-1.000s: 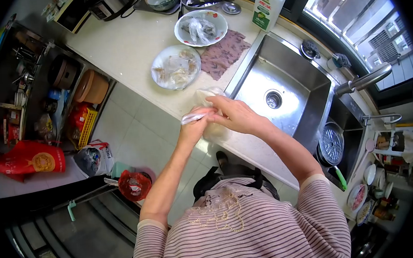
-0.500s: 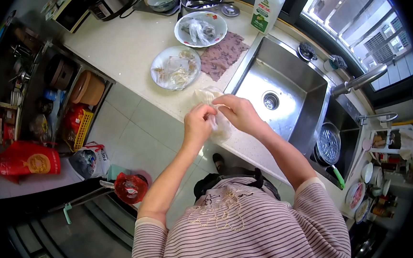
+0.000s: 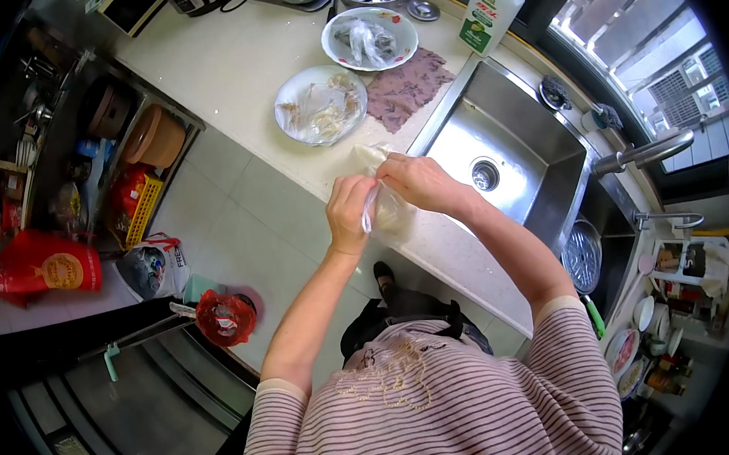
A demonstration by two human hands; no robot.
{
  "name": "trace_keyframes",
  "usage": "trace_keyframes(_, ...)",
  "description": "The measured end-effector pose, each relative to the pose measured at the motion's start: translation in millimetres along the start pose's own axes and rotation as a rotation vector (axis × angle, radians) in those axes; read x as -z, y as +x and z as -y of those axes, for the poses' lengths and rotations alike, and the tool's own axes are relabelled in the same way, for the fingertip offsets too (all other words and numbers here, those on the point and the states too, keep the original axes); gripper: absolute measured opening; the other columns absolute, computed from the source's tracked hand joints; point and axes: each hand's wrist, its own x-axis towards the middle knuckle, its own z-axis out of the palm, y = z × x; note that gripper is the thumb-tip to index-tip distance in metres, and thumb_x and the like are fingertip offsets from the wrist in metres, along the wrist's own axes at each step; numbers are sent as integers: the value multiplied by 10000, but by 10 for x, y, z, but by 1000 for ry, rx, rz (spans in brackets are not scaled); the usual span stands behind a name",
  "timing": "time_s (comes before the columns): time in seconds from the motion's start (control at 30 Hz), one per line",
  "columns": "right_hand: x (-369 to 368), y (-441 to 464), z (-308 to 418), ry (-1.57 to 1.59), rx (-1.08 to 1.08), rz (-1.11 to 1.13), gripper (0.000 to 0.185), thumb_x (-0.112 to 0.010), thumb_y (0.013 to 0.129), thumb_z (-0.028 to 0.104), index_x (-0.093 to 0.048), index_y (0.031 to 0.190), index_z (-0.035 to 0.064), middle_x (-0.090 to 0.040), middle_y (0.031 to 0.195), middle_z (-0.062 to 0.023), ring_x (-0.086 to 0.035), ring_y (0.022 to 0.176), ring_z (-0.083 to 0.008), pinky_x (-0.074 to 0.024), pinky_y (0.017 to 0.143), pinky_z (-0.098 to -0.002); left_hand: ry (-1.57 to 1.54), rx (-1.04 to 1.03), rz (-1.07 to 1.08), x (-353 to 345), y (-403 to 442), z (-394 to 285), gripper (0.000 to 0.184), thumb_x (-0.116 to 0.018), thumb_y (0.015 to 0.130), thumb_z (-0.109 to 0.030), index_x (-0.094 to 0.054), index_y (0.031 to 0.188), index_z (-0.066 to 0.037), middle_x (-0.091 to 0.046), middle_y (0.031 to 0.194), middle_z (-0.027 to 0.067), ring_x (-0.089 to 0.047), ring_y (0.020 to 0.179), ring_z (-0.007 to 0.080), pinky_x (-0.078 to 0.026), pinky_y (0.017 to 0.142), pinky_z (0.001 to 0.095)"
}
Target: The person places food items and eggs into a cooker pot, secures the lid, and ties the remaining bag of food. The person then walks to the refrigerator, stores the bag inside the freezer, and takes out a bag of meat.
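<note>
Both my hands grip a thin, whitish see-through plastic bag [image 3: 393, 217] at the counter's front edge, left of the sink. My left hand [image 3: 352, 214] is closed on one part of it, fingers bunched. Close beside, my right hand [image 3: 419, 181] pinches the bag's gathered upper part. Something pale is inside, but I cannot make out what. Just beyond my hands, a white plate [image 3: 284, 121] holds a clear plastic bag with pale and brownish bits. Behind that, a white bowl with a floral rim [image 3: 331, 54] contains another knotted clear bag.
A purple patterned cloth [image 3: 406, 89] lies between plate and steel sink [image 3: 493, 125]. A white bottle with a green label [image 3: 491, 11] stands behind the sink. Pots line the back. A pan [image 3: 582, 254] sits in the second basin; a red-lined bin [image 3: 225, 317] is at lower left.
My hands have drawn closer together on the bag, and more of it shows bunched between them. The view has shifted slightly, so the plate and bowl appear farther right and higher.
</note>
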Motion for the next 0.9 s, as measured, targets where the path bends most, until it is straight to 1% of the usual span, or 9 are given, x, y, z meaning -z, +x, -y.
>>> trace_keyframes(0.23, -111, -40, -106, -130, -72, -129, 188, -525, 827, 120, -579, 1002, 76, -582, 953, -128, -614, 713, -331, -496, 631, -427, -30, 85, 188, 203, -225, 41, 129, -637, 717, 37, -615, 824, -32, -612, 842, 105, -578, 737, 276, -482, 639, 340)
trace_keyframes(0.33, -31, -126, 9, -42, -47, -237, 225, -553, 825, 164, -573, 1033, 80, -571, 976, -121, -613, 763, -319, -502, 649, -411, -128, 310, 119, 258, -393, 2, 265, -627, 773, 26, -610, 1028, -44, -610, 1014, 107, -596, 764, 243, -505, 640, 324)
trace_keyframes(0.43, -86, -35, -225, 119, -256, -431, 500, -621, 831, 371, -533, 1217, 64, -575, 1121, -127, -598, 961, -283, -478, 828, -353, -466, 991, 115, 312, -710, -24, 428, -589, 868, -57, -475, 1280, -90, -531, 1168, 87, -596, 817, 204, -526, 645, 331)
trace_keyframes(0.5, -293, 55, -383, 652, -502, -145, 701, -637, 797, 482, -488, 1237, -43, -541, 1192, -222, -539, 1089, -290, -426, 918, -362, -700, 1133, 133, 240, -795, 22, 522, -578, 896, -148, -352, 1365, -125, -486, 1203, 65, -577, 881, 191, -533, 659, 348)
trace_keyframes(0.53, -366, 66, -363, 553, -483, -173, 713, -647, 777, 479, -484, 1237, -40, -536, 1206, -223, -533, 1105, -287, -421, 923, -361, -823, 1195, 139, 216, -761, 0, 576, -573, 910, -193, -290, 1408, -142, -463, 1220, 54, -568, 912, 184, -536, 666, 357)
trace_keyframes(0.73, -575, -72, 771, 162, -305, -227, 685, -695, 689, 403, -495, 1244, 55, -562, 1062, -200, -552, 996, -310, -434, 857, -376, -1115, 1267, -79, 756, -901, -360, 667, -595, 880, -385, -271, 1415, -153, -485, 1200, 39, -533, 1045, 194, -529, 739, 347)
trace_keyframes(0.83, -590, -341, 1569, 348, -34, 21, 588, -691, 749, 332, -517, 1231, 46, -564, 1051, -149, -546, 980, -240, -445, 822, -336, -1472, 1215, -332, 1299, -1451, -453, 611, -580, 892, -373, -330, 1376, -98, -501, 1239, 90, -546, 1092, 225, -512, 853, 385)
trace_keyframes(0.87, -673, -426, 1791, 693, -26, 155, 484, -663, 816, 258, -532, 1224, 32, -552, 1085, -103, -530, 973, -178, -449, 793, -303, -1624, 1163, -429, 1500, -1657, -474, 595, -578, 894, -367, -349, 1361, -77, -505, 1254, 112, -550, 1107, 236, -502, 895, 400)
trace_keyframes(0.9, -813, -479, 1962, 745, 20, 136, 487, -655, 828, 254, -520, 1238, 29, -545, 1106, -97, -521, 991, -171, -446, 803, -299, -1598, 1168, -490, 1753, -1814, -611, 561, -566, 900, -357, -376, 1338, -63, -516, 1248, 121, -556, 1103, 246, -500, 902, 407)
